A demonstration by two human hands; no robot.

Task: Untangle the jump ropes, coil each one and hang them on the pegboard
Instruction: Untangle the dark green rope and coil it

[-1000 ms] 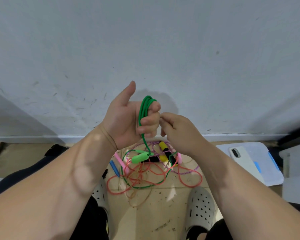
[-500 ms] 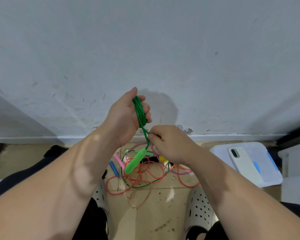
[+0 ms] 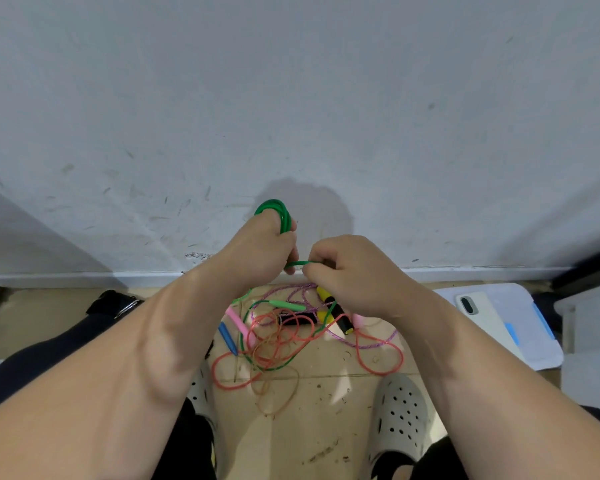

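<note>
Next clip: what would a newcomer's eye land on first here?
The green rope stands out, looped around the left hand at centre frame, with the right hand pinching a strand stretched between the two. Below them, a tangle of ropes in salmon, purple and green lies on the tiled floor.

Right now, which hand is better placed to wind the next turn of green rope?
Probably right: the right hand pinches the free strand, while the left hand is full, gripping the green rope coil.
</note>
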